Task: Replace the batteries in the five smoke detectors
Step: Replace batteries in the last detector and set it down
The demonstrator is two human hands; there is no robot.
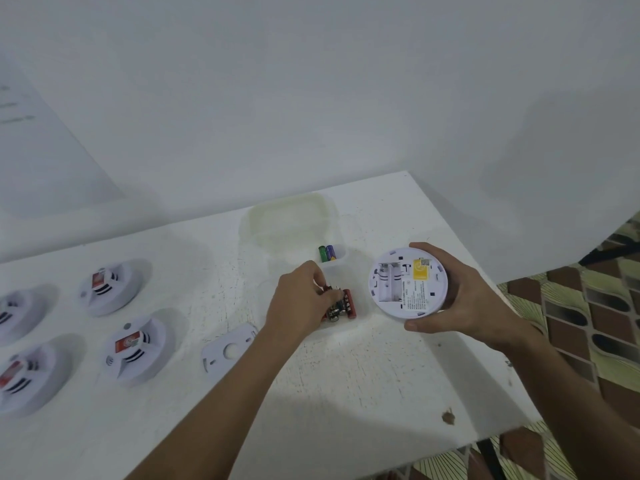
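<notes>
White detectors [114, 287]: 5; green/purple batts [327, 253]: 2.

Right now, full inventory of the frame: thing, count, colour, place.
smoke detectors on table: four, white, left side
held detector: one, white, battery bay empty, in right hand
back cover: one, white, flat on table near centre
red batteries: small pile, under left hand
green and purple batteries: two, in clear container
clear container: one, table's far centre
table: one, white
left hand: fingers on red batteries
right hand: grips held detector
</notes>
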